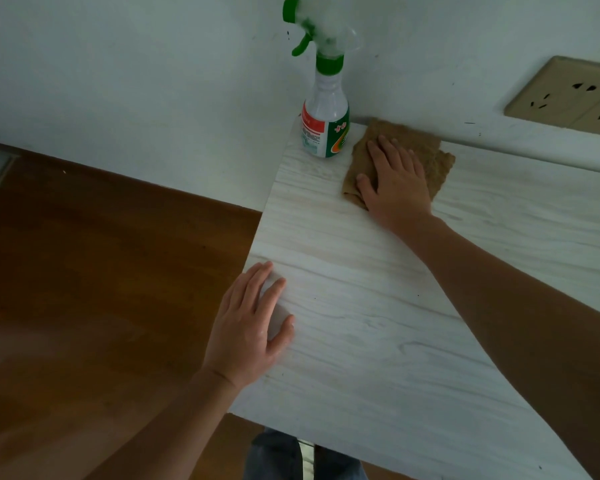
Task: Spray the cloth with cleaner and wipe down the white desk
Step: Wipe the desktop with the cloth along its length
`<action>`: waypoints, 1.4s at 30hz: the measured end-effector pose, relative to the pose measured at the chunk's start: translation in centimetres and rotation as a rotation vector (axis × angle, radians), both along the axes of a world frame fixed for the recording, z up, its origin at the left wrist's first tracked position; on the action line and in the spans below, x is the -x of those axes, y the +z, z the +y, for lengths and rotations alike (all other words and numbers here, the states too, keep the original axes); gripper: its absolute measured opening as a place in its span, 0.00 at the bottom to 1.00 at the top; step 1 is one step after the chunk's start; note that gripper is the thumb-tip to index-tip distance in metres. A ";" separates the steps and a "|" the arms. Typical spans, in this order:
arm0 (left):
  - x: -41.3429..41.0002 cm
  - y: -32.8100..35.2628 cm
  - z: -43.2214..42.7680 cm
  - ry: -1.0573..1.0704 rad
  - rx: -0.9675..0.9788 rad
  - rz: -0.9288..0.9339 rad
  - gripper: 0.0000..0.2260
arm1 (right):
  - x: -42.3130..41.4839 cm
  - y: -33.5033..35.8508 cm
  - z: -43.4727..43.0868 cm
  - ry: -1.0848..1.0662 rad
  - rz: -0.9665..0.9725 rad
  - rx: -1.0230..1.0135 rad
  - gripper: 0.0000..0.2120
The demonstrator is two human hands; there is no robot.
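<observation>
I have the left hand (253,323) flat, fingers straight, holding nothing, resting on the left edge of the white table (378,306). The spray bottle (326,109) stands at the far corner, just beside the brown cloth (420,136), which my flat right hand (395,181) presses down. A leftward wipe could topple the bottle.

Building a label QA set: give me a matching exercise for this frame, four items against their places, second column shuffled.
Items:
1 spray bottle
2 cloth
3 left hand
4 wall socket

Places:
A spread on the desk under the right hand
B upright at the desk's far left corner
C flat on the desk's left edge
D above the desk, far right

Pairs: 1-B; 2-A; 3-C; 4-D
</observation>
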State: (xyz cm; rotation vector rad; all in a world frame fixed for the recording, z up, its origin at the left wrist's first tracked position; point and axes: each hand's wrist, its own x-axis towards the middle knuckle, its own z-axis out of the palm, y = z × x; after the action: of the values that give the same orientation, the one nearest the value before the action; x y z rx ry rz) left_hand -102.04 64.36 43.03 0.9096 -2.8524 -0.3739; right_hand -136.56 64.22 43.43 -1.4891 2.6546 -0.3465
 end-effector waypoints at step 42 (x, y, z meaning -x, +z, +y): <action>0.4 0.7 0.0 -0.010 -0.019 -0.019 0.25 | -6.4 0.7 3.1 0.156 -0.049 -0.089 0.34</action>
State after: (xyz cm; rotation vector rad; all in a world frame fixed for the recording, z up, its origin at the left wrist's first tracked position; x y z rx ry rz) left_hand -102.46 64.39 43.71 0.9068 -2.8765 -0.3963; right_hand -130.11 67.36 44.13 -1.6251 2.4622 -0.2467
